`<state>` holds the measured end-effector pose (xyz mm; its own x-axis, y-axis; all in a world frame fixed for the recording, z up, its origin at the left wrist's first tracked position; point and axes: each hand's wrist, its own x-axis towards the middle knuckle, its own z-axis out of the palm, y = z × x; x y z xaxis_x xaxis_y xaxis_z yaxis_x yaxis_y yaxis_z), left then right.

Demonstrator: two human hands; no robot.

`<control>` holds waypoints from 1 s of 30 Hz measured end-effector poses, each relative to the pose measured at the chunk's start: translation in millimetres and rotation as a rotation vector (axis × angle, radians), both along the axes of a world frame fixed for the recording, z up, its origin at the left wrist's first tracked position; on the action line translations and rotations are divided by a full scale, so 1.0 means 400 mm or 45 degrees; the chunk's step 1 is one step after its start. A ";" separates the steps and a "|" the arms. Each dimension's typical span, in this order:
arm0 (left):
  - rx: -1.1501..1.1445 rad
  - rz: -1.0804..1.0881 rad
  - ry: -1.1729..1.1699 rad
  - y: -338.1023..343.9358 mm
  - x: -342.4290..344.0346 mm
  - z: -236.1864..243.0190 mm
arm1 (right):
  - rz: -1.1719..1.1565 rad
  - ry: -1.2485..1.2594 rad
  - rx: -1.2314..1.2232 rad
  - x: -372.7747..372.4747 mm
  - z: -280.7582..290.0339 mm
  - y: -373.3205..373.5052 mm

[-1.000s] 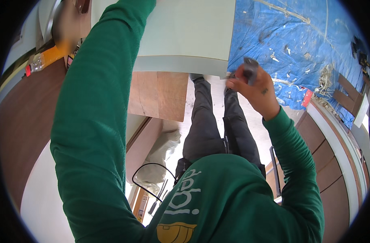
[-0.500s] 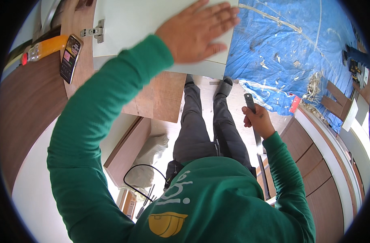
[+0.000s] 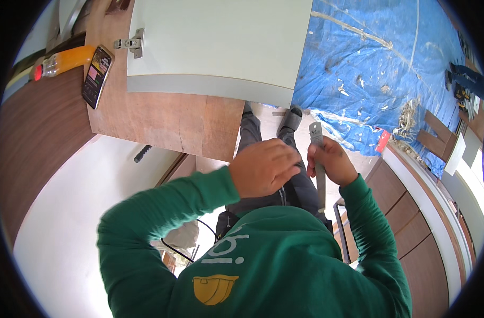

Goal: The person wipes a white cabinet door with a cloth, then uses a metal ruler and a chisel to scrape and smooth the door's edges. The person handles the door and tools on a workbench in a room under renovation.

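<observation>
Head view: a blue plastic floor sheet [image 3: 380,69] streaked with white covers the upper right. Left of it lies a pale grey-green cabinet door panel [image 3: 215,45] with a metal hinge [image 3: 131,42], resting on a brown wooden board [image 3: 167,119]. Left of the panel sit an orange bottle [image 3: 64,61] and a black phone [image 3: 97,76]. Below the panel, the right hand [image 3: 332,161] grips a slim grey metal tool [image 3: 319,159], held upright. The left hand [image 3: 263,167], loosely curled, is just beside it; whether it touches the tool I cannot tell.
</observation>
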<state>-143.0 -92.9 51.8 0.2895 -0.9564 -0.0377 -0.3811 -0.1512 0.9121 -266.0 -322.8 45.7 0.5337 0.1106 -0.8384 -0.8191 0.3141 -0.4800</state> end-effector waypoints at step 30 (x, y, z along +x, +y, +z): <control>1.148 0.445 -0.185 0.721 -0.263 -0.168 | 0.698 -1.203 -1.210 0.554 0.241 0.010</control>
